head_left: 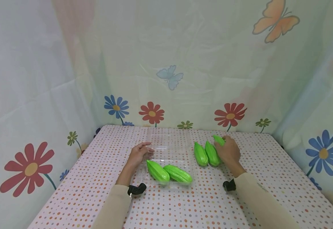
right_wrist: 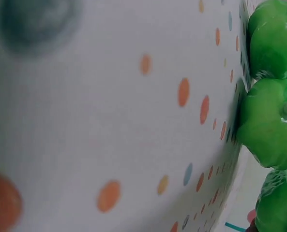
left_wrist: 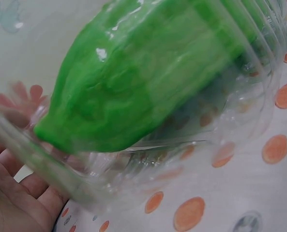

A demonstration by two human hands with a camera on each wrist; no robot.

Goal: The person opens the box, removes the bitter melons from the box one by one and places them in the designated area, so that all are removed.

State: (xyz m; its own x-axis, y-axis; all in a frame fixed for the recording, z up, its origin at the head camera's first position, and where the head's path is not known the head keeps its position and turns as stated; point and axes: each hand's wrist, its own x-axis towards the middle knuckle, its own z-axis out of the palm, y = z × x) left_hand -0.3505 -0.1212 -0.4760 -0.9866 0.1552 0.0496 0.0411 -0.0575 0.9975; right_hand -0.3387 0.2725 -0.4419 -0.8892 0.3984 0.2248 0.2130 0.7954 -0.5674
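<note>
A clear plastic container with its lid folded back lies on the table. In its near part are two glossy green, ridged gourds. My left hand rests at the container's left side, its fingers fairly straight; in the left wrist view, the fingers show beside the blurred plastic wall. Right of the container, two more green gourds lie side by side. My right hand grips another gourd at the right end of this row, partly hidden under the fingers.
A white cloth with coloured dots covers the table. Hanging sheets printed with flowers and butterflies enclose the back and both sides. A black wrist camera sits on the left wrist, another camera on the right.
</note>
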